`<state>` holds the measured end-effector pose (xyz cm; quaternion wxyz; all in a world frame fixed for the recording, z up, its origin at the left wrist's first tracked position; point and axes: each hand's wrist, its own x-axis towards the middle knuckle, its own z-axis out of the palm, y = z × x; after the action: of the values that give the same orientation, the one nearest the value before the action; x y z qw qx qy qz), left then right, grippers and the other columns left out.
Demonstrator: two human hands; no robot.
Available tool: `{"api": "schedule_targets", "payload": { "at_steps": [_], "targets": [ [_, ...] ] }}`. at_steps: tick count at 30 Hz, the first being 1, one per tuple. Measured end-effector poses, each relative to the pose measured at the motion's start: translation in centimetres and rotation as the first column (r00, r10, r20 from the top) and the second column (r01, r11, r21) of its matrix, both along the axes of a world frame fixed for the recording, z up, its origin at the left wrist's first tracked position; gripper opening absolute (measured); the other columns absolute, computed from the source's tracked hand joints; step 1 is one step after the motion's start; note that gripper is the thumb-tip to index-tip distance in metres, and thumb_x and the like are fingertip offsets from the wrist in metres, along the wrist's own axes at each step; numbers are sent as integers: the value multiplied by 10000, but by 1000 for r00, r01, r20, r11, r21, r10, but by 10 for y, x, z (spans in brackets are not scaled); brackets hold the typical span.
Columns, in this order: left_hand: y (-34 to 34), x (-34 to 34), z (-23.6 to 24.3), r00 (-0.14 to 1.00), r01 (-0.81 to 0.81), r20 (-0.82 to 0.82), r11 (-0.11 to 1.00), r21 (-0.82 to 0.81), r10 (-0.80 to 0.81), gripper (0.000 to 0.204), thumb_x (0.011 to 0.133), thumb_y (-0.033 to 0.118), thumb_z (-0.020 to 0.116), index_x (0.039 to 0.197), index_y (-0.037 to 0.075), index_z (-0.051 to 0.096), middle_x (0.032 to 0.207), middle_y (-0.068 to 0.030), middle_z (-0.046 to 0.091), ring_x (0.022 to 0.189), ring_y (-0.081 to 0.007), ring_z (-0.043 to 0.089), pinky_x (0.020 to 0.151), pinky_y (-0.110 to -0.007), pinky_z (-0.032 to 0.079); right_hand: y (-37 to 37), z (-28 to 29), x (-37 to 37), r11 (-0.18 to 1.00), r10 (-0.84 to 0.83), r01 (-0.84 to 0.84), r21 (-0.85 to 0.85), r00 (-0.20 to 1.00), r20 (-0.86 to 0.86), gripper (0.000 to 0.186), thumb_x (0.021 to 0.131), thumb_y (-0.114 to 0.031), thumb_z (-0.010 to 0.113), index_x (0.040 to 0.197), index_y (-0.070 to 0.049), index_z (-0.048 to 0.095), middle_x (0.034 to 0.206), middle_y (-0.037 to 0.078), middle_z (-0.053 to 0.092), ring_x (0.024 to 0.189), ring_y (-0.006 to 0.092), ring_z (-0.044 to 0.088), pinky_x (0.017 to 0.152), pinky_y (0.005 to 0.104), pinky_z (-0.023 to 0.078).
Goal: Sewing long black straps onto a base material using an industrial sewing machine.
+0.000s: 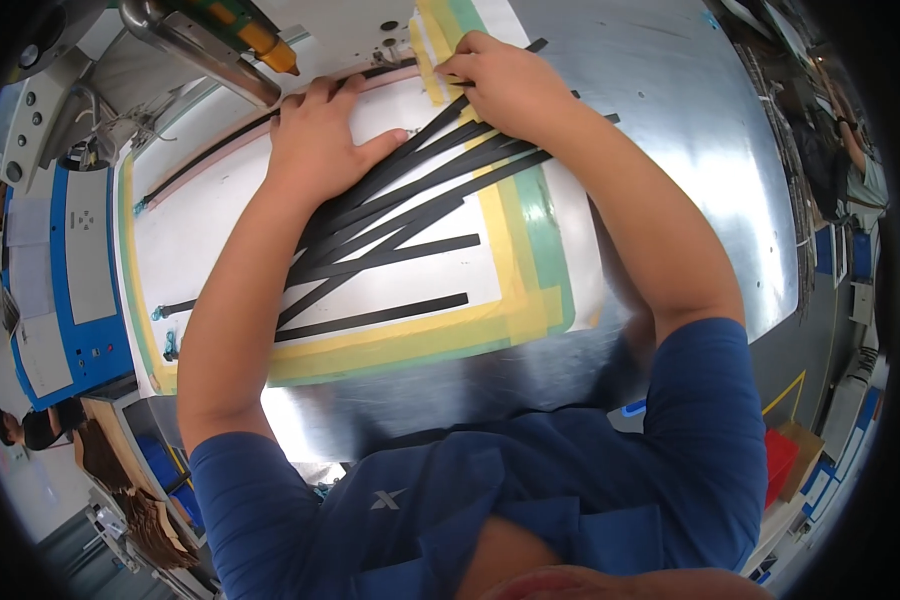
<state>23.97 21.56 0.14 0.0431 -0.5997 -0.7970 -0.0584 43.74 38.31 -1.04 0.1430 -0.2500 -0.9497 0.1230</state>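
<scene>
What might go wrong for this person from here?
The loose black strips cross one another, so the left forearm could perhaps drag them out of place. In this view, the left hand looks close to the bent metal tube, so it might bump it.

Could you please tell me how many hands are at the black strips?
2: the left hand, spread over the white sheet, and the right hand, beside the yellow tape.
</scene>
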Motion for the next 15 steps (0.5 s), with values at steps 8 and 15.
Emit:
{"api": "schedule_targets", "payload": {
  "at_steps": [8,15],
  "targets": [
    [-18,-15,-6,986,161,-51,979,125,-156,759,895,626,729,1432,100,625,1478,-214,578,1348,-420,548,1145,-536,419,-1,0,4,994,96,-99,-36,992,-81,247,922,-115,640,1144,-128,747,1162,86,671,1021,346,694,869,454,565],
    [-95,-85,9,994,-97,-45,995,17,98,623,1007,560,592,1384,65,636,1398,-231,623,1305,-402,586,1115,-508,456,-7,12,20,997,65,-69,-47,995,-76,223,959,-144,631,1152,-135,741,1109,96,666,988,354,692,860,443,552]
  ]
}}
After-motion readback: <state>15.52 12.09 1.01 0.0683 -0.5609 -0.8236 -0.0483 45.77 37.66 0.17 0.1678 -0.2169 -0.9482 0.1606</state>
